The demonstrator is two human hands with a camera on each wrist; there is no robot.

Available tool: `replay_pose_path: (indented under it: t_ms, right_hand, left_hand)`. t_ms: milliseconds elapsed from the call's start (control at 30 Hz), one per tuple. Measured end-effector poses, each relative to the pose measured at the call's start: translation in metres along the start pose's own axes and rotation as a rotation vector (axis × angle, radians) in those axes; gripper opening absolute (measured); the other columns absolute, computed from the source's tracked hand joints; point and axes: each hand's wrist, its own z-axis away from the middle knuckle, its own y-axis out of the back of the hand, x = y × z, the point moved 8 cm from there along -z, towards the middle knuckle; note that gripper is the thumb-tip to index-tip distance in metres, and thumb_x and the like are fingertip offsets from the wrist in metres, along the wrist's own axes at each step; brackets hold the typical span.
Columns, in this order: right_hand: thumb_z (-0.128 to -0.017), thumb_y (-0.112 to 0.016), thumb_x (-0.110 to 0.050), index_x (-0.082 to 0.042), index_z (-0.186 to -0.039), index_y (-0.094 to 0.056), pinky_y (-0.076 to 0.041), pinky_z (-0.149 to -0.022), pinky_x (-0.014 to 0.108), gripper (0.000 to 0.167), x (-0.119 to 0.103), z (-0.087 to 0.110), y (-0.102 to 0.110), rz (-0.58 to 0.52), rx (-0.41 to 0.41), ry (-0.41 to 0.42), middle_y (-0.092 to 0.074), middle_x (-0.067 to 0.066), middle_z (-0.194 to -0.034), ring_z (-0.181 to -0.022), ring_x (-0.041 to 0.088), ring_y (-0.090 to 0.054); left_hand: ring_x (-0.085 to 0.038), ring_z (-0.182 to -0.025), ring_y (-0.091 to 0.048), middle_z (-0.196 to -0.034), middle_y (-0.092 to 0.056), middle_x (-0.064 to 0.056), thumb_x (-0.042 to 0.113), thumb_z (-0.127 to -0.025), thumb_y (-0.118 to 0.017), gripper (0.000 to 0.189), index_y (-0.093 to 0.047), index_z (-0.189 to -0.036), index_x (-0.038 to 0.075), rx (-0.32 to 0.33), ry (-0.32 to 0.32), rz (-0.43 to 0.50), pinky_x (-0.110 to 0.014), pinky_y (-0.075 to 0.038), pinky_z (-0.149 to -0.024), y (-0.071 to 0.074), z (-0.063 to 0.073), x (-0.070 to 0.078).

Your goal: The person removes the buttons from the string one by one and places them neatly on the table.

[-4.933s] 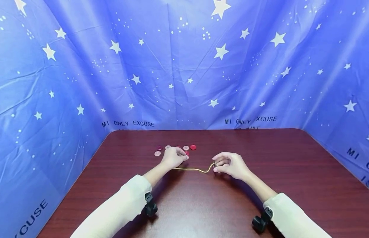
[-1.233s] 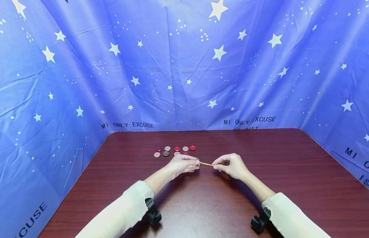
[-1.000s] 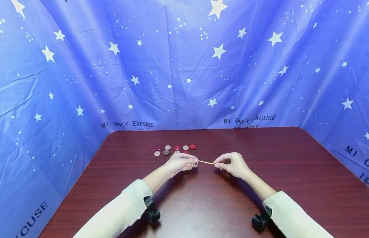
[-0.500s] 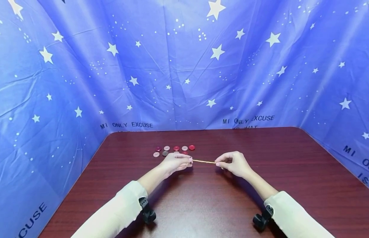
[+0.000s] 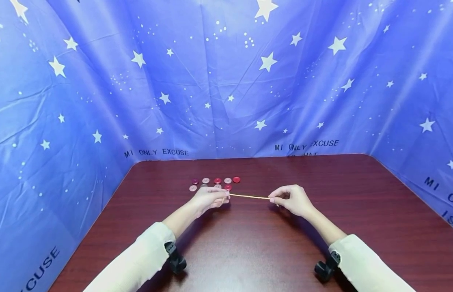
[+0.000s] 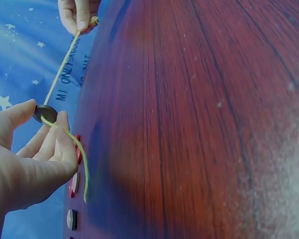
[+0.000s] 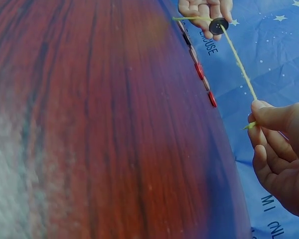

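Observation:
My left hand (image 5: pixel 208 200) pinches a dark round button (image 6: pixel 48 110) between thumb and fingertips, above the table. A yellow cord (image 5: pixel 248 196) passes through a hole in that button, and its loose tail hangs below the left fingers in the left wrist view. From the button the cord runs straight and taut to my right hand (image 5: pixel 294 200). There, thumb and index finger pinch it near its end, where a small knot (image 7: pixel 249 126) sticks out past the fingers. In the head view the left fingers hide the held button.
Several loose buttons lie in two rows behind the left hand, among them a red button (image 5: pixel 236 179), a pale pink button (image 5: pixel 193 188) and a dark purple button (image 5: pixel 195 181). A brown wooden table (image 5: pixel 248 243) carries them. A blue starry curtain (image 5: pixel 212 81) encloses its far side.
Around five seconds ago the cord hung slack, with a small dark thing at the right fingers. Over the last second the hands have drawn apart, lengthening the taut cord between them.

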Motion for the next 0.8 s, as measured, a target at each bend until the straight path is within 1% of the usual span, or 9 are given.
replay_pose_path:
  t_ms: [100,233,367,567,800]
  right_hand:
    - [-0.078,-0.078,-0.012,-0.01,-0.083,-0.076,-0.046,-0.051,0.02,0.006,0.001,0.0,0.001,0.01,-0.002,-0.002,-0.072,0.006,-0.069,-0.055,0.011,-0.059]
    - [-0.078,-0.078,-0.013,-0.01,-0.083,-0.076,-0.045,-0.051,0.02,0.006,0.004,0.002,0.004,0.02,0.005,-0.004,-0.072,0.005,-0.069,-0.054,0.007,-0.058]
    - [-0.078,-0.078,-0.013,-0.011,-0.083,-0.076,-0.045,-0.05,0.02,0.006,0.005,0.004,0.006,0.028,0.012,-0.013,-0.072,0.005,-0.069,-0.054,0.005,-0.057]
    - [-0.078,-0.077,-0.014,-0.012,-0.084,-0.076,-0.04,-0.046,0.021,0.006,0.008,0.005,0.01,0.039,0.007,-0.049,-0.071,0.006,-0.068,-0.052,0.003,-0.054]
    - [-0.079,-0.077,-0.014,-0.011,-0.085,-0.076,-0.041,-0.045,0.022,0.006,0.012,0.007,0.011,0.026,-0.002,-0.055,-0.072,0.01,-0.071,-0.051,0.008,-0.055]
  left_hand:
    - [-0.01,-0.079,-0.071,-0.09,-0.076,-0.005,0.011,-0.089,-0.066,0.03,-0.065,-0.114,-0.006,0.013,0.008,-0.002,-0.026,-0.057,-0.08,0.004,0.001,-0.002]
    - [-0.009,-0.08,-0.071,-0.088,-0.076,-0.003,0.013,-0.089,-0.065,0.03,-0.066,-0.113,-0.005,0.023,0.009,-0.04,-0.028,-0.057,-0.082,0.009,0.003,-0.002]
    - [-0.012,-0.084,-0.071,-0.089,-0.076,-0.003,0.016,-0.09,-0.065,0.031,-0.067,-0.113,-0.003,0.04,0.01,-0.078,-0.027,-0.057,-0.08,0.012,0.004,-0.002]
    - [-0.013,-0.085,-0.071,-0.093,-0.076,-0.004,0.021,-0.088,-0.068,0.034,-0.067,-0.113,-0.002,0.059,0.003,-0.105,-0.024,-0.054,-0.075,0.017,0.002,-0.002]
    - [-0.011,-0.086,-0.07,-0.094,-0.076,-0.003,0.02,-0.088,-0.067,0.036,-0.065,-0.116,-0.003,0.04,0.007,-0.09,-0.024,-0.054,-0.08,0.018,0.002,-0.005]
